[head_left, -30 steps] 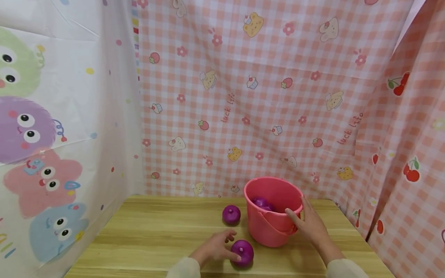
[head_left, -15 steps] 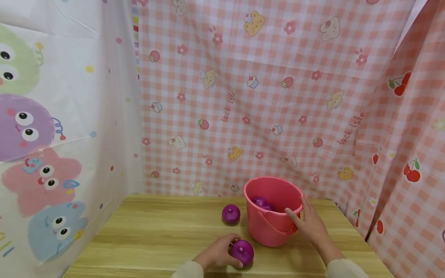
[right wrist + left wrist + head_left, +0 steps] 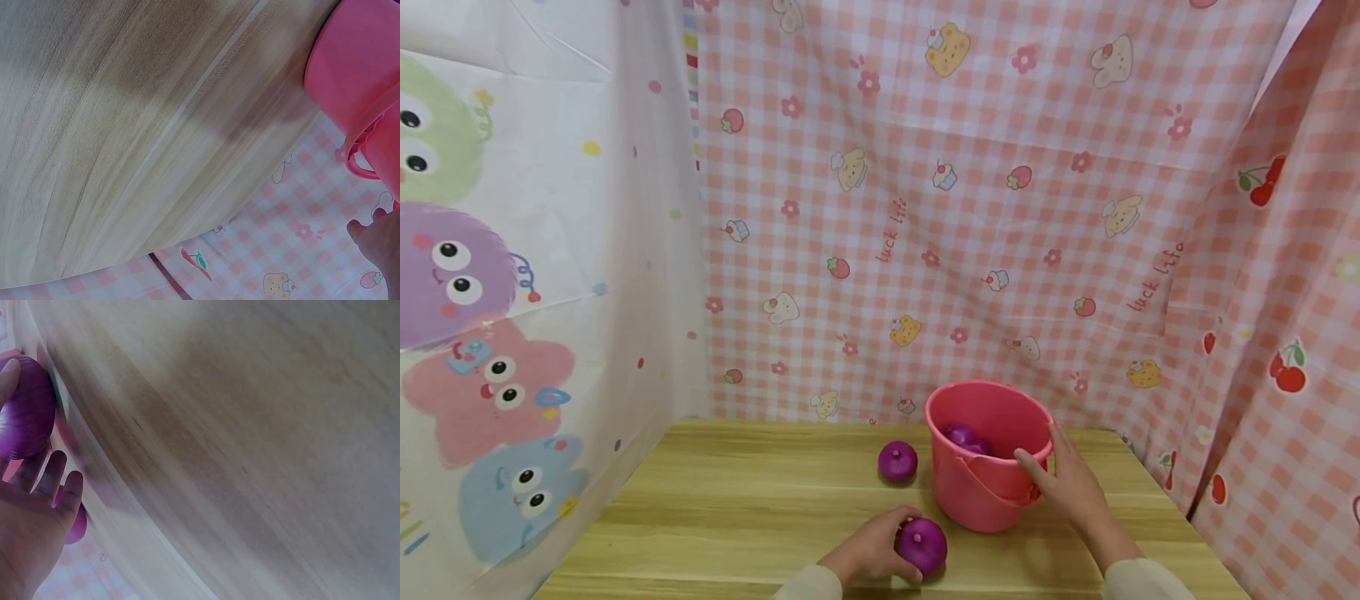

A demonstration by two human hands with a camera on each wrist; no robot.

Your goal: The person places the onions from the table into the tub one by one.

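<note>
A purple onion [image 3: 925,547] sits at the front of the wooden table, and my left hand [image 3: 874,546] holds it from the left, thumb along the near side and fingers behind. In the left wrist view the thumb lies on this onion [image 3: 28,415], with some fingers spread below it. My right hand [image 3: 1072,487] grips the right rim of a pink bucket [image 3: 973,497], thumb on the front rim and fingers at the far right side. Purple onions [image 3: 964,437] lie inside the bucket, partly hidden by its wall. Another onion [image 3: 898,462] rests left of the bucket.
The wooden table [image 3: 737,500] reaches back to a pink checked curtain [image 3: 865,292]. A white sheet with cartoon figures [image 3: 572,292] hangs on the left, and a cherry-print curtain [image 3: 1285,333] on the right. The bucket's handle [image 3: 992,486] hangs down its front.
My left hand has moved slightly right, and its fingers and thumb have closed around the near onion. The right hand stays on the bucket rim.
</note>
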